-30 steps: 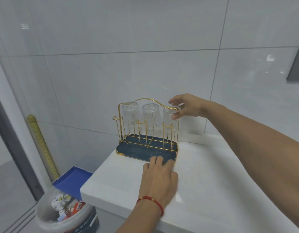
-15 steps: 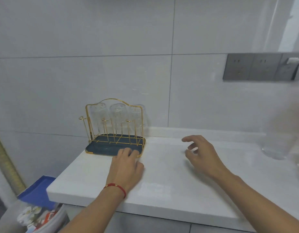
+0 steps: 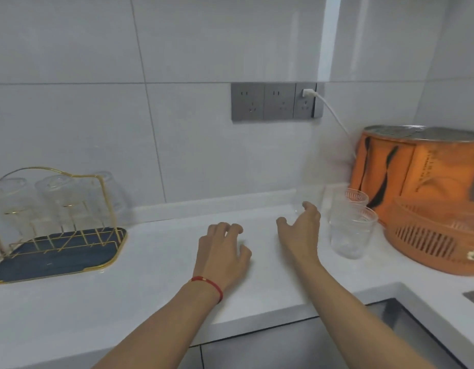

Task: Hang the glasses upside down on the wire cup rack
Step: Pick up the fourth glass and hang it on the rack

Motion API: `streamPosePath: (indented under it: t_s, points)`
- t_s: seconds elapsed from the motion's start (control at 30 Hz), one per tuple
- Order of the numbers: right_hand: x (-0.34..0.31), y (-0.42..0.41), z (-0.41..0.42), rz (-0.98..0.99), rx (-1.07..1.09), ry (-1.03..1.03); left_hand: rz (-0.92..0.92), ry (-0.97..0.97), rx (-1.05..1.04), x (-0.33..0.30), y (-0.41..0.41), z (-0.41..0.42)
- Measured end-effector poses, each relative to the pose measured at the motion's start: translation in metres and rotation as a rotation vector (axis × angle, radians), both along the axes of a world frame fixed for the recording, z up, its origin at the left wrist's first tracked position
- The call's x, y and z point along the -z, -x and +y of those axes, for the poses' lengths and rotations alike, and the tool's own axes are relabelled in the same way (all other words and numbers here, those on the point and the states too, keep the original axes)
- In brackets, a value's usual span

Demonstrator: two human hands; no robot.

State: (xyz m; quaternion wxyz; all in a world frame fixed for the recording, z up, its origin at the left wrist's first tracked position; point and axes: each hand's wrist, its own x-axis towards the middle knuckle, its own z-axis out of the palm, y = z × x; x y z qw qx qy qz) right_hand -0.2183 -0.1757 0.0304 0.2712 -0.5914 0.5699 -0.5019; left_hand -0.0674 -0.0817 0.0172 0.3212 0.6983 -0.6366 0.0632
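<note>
Currently, in the head view, both grips are released and empty. The right hand (image 3: 301, 230) hovers over the worktop (image 3: 150, 267) with fingers spread, just left of two upright glasses (image 3: 350, 230). The left hand (image 3: 222, 251) rests palm-down beside it, fingers curled. Well to its left stands the wire cup rack (image 3: 57, 225), carrying three inverted glasses (image 3: 52, 198) on its pegs.
</note>
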Motion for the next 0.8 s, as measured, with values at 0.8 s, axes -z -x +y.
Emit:
streamPosePath:
  t_s: [0.8]
  points:
    - [0.024, -0.035, -0.126, 0.068, 0.456, -0.13, 0.017, -0.01, 0.008, 0.024, 0.008, -0.023]
